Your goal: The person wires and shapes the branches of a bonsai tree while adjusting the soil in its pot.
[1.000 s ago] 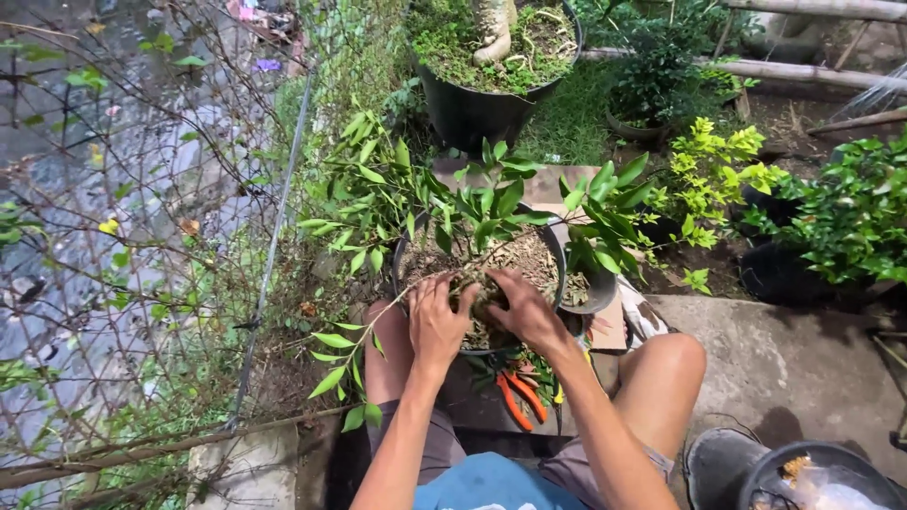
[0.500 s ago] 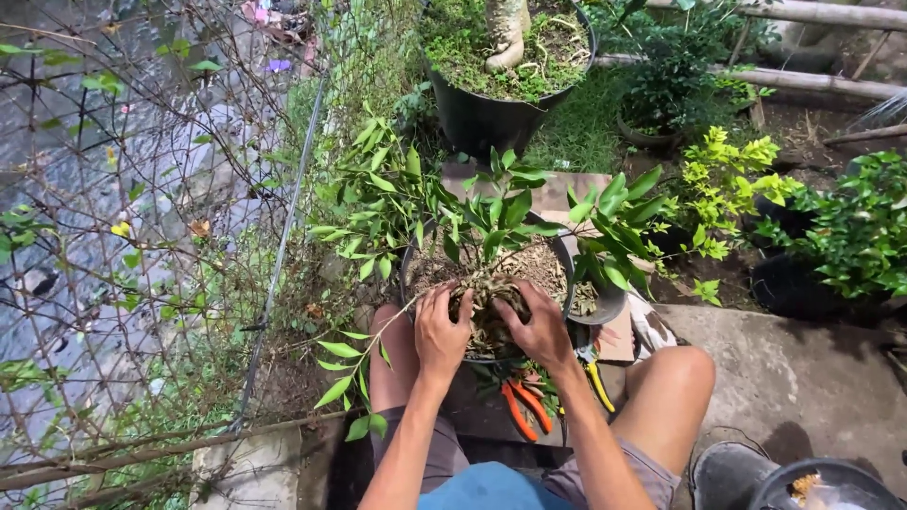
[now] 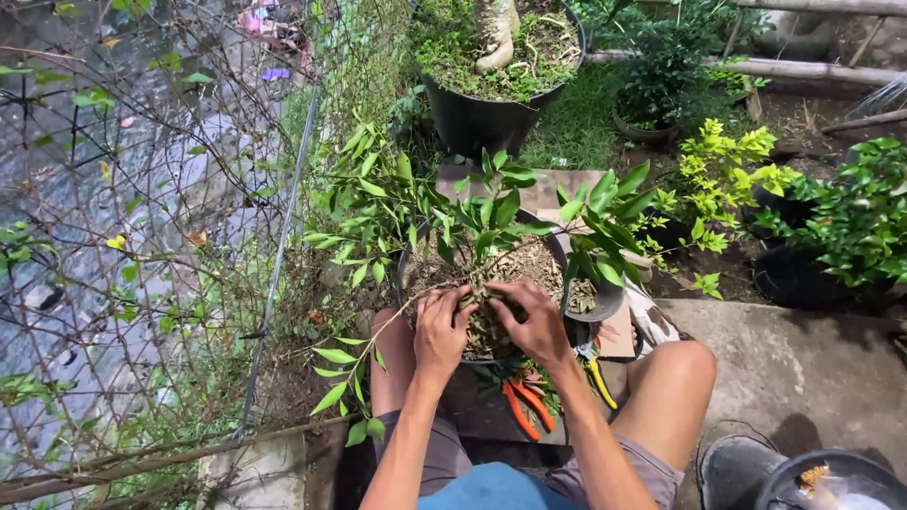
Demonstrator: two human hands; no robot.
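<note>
- Outdoors in a garden corner, a person sits low on a concrete slab (image 3: 803, 349), bare knees apart, seen from above.
- Between the knees stands a round dark pot (image 3: 408, 283) holding a leafy green plant (image 3: 472, 217) in coarse, chunky brown potting mix (image 3: 515, 269).
- Both hands rest on the mix at the near rim: the left hand (image 3: 441, 332) and right hand (image 3: 534, 324) lie side by side, fingers curled down into the chips, seemingly pressing or loosening them around the stems.
- Firming evenly would call for gentle pressure clear of the thin stems.
- Orange-handled pruners (image 3: 524, 408) and yellow-handled snips (image 3: 600, 378) lie near, under the pot.
- Wire fencing (image 3: 142, 236) runs along the left; a larger black pot (image 3: 482, 118) sits far.
</note>
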